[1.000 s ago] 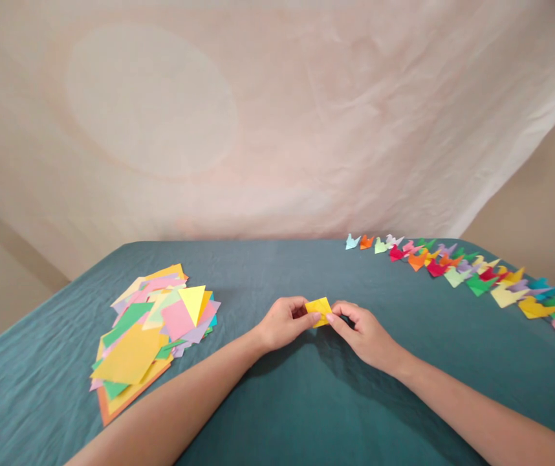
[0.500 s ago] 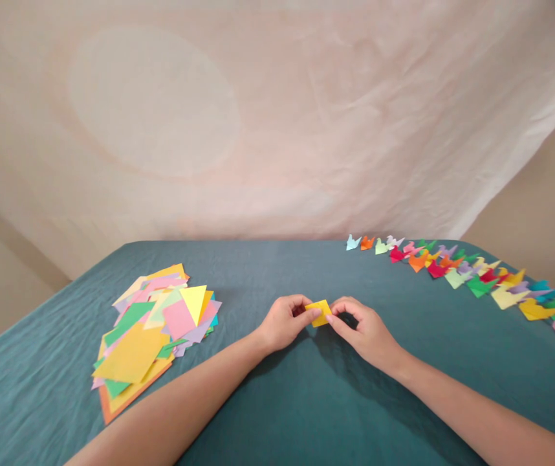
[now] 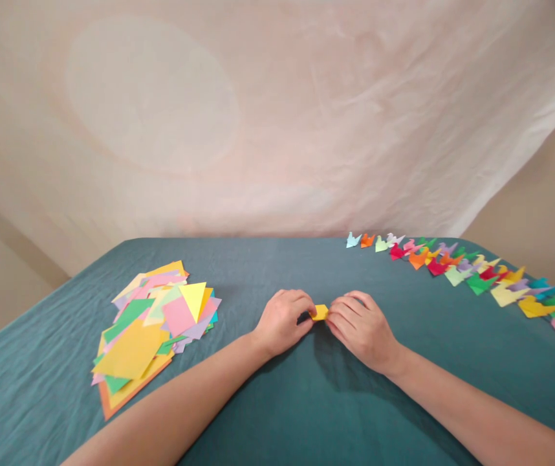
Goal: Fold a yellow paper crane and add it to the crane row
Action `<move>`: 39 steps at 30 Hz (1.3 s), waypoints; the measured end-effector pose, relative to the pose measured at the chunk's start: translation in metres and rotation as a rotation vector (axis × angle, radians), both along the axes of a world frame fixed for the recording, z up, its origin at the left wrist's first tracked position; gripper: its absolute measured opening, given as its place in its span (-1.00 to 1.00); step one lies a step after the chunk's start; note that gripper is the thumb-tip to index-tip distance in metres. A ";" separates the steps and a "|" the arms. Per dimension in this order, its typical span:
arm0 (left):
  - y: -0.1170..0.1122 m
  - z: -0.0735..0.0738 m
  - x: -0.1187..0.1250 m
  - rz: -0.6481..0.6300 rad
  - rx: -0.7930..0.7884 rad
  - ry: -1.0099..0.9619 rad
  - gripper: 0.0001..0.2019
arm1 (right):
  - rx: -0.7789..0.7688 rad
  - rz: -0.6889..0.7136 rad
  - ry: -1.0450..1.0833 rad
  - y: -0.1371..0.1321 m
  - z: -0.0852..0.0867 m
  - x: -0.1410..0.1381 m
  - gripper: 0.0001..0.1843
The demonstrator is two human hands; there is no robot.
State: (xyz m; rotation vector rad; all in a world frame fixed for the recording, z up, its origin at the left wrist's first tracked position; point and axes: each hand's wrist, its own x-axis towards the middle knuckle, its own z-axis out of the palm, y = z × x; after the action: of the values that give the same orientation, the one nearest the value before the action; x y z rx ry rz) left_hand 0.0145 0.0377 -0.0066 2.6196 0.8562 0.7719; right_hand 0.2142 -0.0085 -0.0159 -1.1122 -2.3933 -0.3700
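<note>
Between my two hands is a small folded piece of yellow paper (image 3: 321, 312), low over the table. My left hand (image 3: 284, 321) is closed on its left end, fingertips and thumb pinching the edge. The right end is held by my right hand (image 3: 363, 331), whose fingers are bent together and partly cover the paper. Only the middle of the yellow paper shows, so its exact folds cannot be made out.
A loose pile of coloured paper sheets (image 3: 134, 349) lies on the left of the teal-covered table (image 3: 277, 414). Several folded paper birds (image 3: 480, 283) stand in rows along the right and back right. A pale cloth (image 3: 277, 129) hangs behind the table.
The yellow paper has turned from a broad square face to a narrower, flatter shape. My fingers have curled over its two ends, and my right hand's fingers have come closer together.
</note>
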 end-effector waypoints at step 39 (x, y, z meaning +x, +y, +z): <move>0.004 -0.002 -0.002 -0.117 -0.102 0.060 -0.84 | -0.776 -0.001 0.440 0.039 0.000 0.015 -0.94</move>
State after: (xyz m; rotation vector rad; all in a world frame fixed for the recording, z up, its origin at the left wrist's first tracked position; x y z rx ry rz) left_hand 0.0129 0.0414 -0.0089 2.5875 0.7302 0.6053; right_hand 0.2294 0.0301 -0.0162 -1.3197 -2.1479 0.7960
